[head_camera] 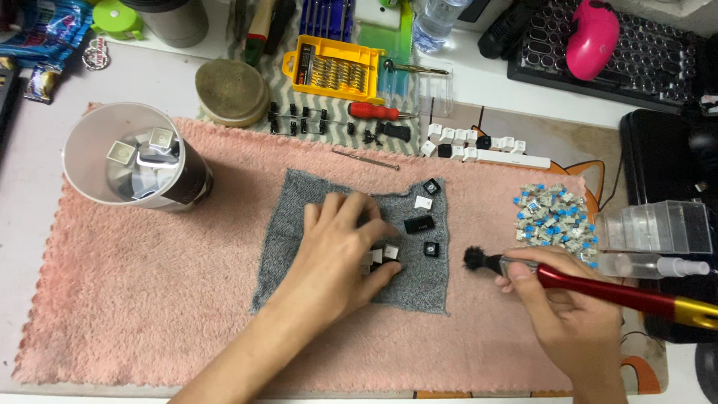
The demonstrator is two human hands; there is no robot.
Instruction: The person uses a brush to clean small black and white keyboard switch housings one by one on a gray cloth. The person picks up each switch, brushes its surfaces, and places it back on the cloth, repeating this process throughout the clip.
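Fingers of your left hand (340, 251) are curling loosely over small black and white keycaps (383, 254) on the grey cloth (299, 224); your right hand (557, 299) is gripping a red-handled brush (598, 288) above the pink fluffy mat (149, 299) on the desk (30, 150).

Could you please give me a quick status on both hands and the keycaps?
Left hand resting on keycaps on grey cloth. Right hand gripping red brush, bristles off the cloth. Loose keycaps beside the fingers; nothing blocking.
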